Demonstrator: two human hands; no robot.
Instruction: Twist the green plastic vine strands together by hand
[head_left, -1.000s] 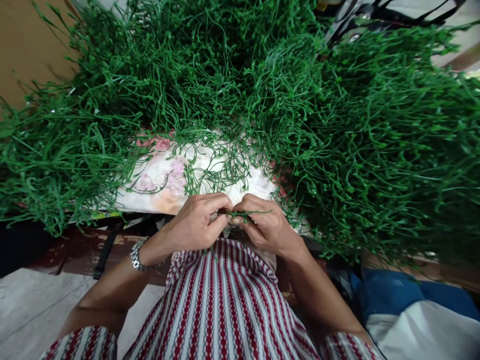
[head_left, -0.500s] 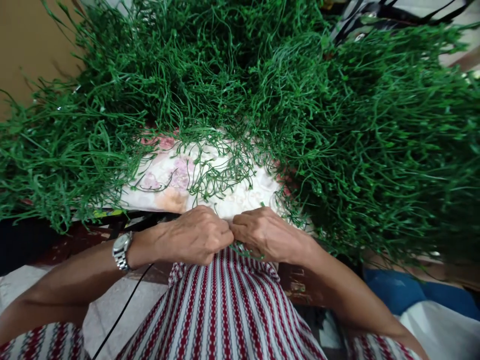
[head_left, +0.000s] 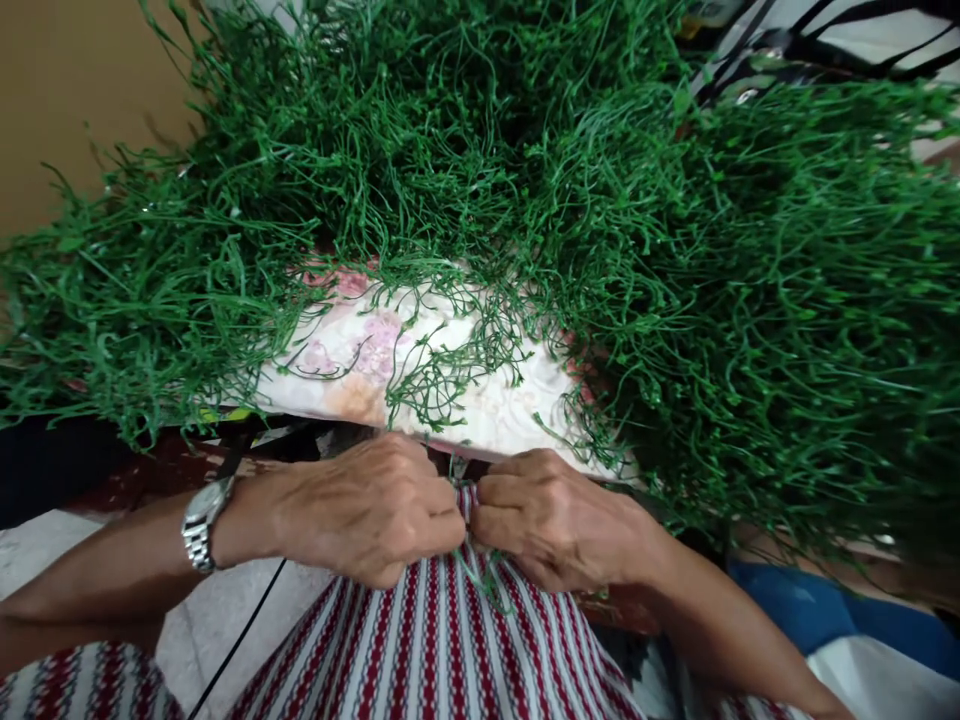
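My left hand (head_left: 375,508) is closed, fingers curled, just in front of the floral-covered surface. Close beside it, my right hand (head_left: 559,520) is closed too, with a narrow gap between the knuckles. Thin green stems (head_left: 489,582) poke out below and between the two hands; how each set of fingers grips them is hidden. Small loose green sprigs (head_left: 431,385) lie on the pale flowered cover (head_left: 517,405) beyond the hands. The striped red and white garment (head_left: 442,640) is right behind and below my hands.
Large heaps of green stringy stems surround the cover: a left heap (head_left: 150,300), a back heap (head_left: 420,130) and a right heap (head_left: 787,330). A bag with black straps (head_left: 757,60) stands at the back right. A dark cord (head_left: 240,640) runs down at the lower left.
Both hands have come back toward my body, off the edge of the cover. A small gap has opened between them, and the green stems hang lower.
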